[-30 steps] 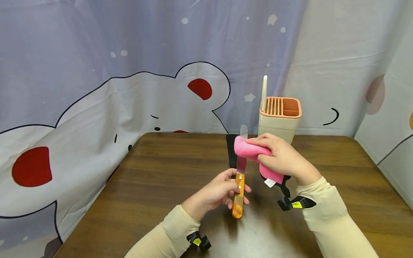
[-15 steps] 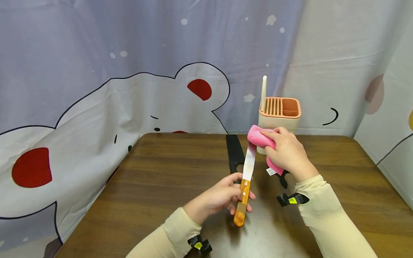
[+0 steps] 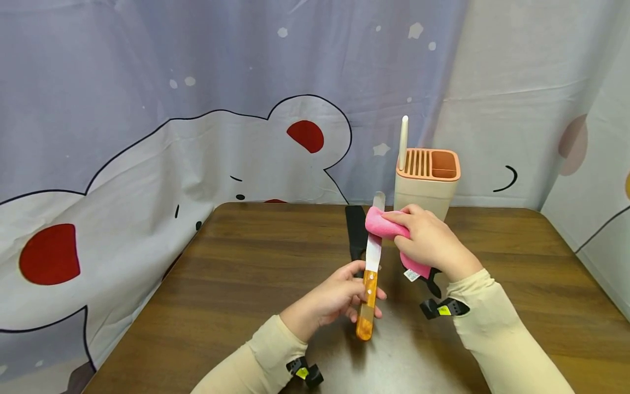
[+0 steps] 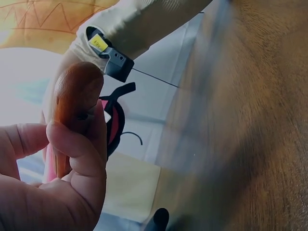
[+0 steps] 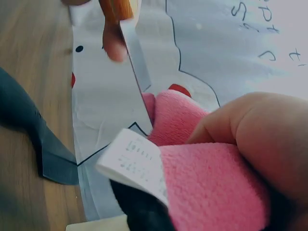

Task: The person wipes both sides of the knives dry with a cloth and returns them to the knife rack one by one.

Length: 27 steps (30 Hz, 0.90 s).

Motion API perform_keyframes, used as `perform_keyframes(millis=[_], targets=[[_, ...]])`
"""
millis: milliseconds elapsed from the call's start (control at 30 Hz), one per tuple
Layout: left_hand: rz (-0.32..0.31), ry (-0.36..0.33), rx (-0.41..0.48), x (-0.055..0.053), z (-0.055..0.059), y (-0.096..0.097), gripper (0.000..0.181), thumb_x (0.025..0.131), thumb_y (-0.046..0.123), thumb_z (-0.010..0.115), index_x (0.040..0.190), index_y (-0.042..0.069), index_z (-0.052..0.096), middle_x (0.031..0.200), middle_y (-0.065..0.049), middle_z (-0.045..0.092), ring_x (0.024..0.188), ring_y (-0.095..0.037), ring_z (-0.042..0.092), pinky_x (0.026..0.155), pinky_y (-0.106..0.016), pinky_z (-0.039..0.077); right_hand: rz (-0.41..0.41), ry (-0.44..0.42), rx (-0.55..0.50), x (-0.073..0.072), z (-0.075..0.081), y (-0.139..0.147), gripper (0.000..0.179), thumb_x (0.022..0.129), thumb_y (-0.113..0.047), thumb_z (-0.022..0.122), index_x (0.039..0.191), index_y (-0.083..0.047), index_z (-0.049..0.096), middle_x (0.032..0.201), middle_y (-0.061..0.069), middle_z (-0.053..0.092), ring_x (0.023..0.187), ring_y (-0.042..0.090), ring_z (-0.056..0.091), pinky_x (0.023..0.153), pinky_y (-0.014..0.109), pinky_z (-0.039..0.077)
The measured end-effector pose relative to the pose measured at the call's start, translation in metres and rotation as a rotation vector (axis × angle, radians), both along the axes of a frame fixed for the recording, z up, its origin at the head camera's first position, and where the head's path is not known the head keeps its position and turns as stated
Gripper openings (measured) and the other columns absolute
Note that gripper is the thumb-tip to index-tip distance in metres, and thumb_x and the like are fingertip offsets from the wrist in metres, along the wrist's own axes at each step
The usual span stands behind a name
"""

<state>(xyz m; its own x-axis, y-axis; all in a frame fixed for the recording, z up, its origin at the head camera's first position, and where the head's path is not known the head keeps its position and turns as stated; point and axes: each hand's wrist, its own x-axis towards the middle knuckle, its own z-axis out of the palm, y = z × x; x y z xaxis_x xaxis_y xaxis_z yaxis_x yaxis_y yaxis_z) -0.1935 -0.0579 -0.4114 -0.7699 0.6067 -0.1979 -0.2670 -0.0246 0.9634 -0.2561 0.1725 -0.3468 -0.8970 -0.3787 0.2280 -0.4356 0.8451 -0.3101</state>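
Observation:
My left hand [image 3: 332, 295] grips the marbled orange handle of an icing spatula [image 3: 366, 309], its long metal blade pointing away from me and up. In the left wrist view the fingers curl round the handle [image 4: 77, 96]. My right hand [image 3: 435, 241] pinches a folded pink cloth [image 3: 386, 224] against the upper half of the blade, whose rounded tip shows beyond the cloth. A white tag [image 5: 137, 159] and black trim [image 3: 433, 285] hang from the cloth's lower end. The right wrist view shows the cloth wrapped over the blade's edge.
Behind the hands, a cream utensil holder [image 3: 425, 194] with an orange slotted top stands at the table's back edge, one white upright rod at its corner. A black turner [image 3: 355, 227] lies on the wooden table [image 3: 266, 262], partly behind the spatula. A patterned curtain hangs behind.
The cloth slid up to the blade's tip and then back down to its upper half. The spatula tilted right and partly straightened again; both hands keep their hold.

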Motion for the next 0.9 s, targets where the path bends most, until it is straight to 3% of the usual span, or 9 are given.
perform_keyframes(millis=[300, 467, 600, 900], targets=[[0.070, -0.016, 0.047, -0.004, 0.003, -0.004, 0.043, 0.092, 0.004, 0.046, 0.134, 0.015, 0.043, 0.098, 0.003, 0.073, 0.074, -0.015, 0.076, 0.044, -0.018, 0.045, 0.160, 0.073, 0.021, 0.012, 0.001, -0.014, 0.049, 0.087, -0.012, 0.061, 0.134, -0.019, 0.070, 0.118, 0.006, 0.066, 0.103, 0.029, 0.064, 0.084, 0.043, 0.051], [0.110, -0.024, 0.065, -0.006, 0.003, -0.006, 0.055, 0.089, 0.003, 0.044, 0.142, 0.013, 0.040, 0.097, 0.003, 0.073, 0.074, -0.015, 0.076, 0.044, -0.019, 0.046, 0.229, 0.083, 0.032, 0.020, 0.001, -0.022, 0.048, 0.086, -0.011, 0.065, 0.132, -0.024, 0.072, 0.116, 0.003, 0.068, 0.099, 0.024, 0.065, 0.081, 0.039, 0.052], [0.126, -0.034, 0.068, -0.008, 0.004, -0.008, 0.062, 0.087, 0.000, 0.043, 0.147, 0.017, 0.040, 0.097, 0.002, 0.073, 0.074, -0.015, 0.076, 0.044, -0.019, 0.046, 0.248, 0.079, 0.041, 0.024, 0.001, -0.026, 0.047, 0.086, -0.011, 0.066, 0.130, -0.027, 0.073, 0.112, 0.001, 0.068, 0.094, 0.021, 0.064, 0.077, 0.035, 0.051], [0.092, -0.044, 0.067, -0.007, 0.003, -0.007, 0.062, 0.086, 0.002, 0.044, 0.146, 0.017, 0.040, 0.097, 0.003, 0.073, 0.075, -0.015, 0.076, 0.044, -0.019, 0.047, 0.264, 0.023, 0.050, 0.026, 0.006, -0.022, 0.045, 0.087, -0.009, 0.064, 0.128, -0.024, 0.074, 0.109, 0.001, 0.068, 0.090, 0.017, 0.063, 0.075, 0.033, 0.050]])
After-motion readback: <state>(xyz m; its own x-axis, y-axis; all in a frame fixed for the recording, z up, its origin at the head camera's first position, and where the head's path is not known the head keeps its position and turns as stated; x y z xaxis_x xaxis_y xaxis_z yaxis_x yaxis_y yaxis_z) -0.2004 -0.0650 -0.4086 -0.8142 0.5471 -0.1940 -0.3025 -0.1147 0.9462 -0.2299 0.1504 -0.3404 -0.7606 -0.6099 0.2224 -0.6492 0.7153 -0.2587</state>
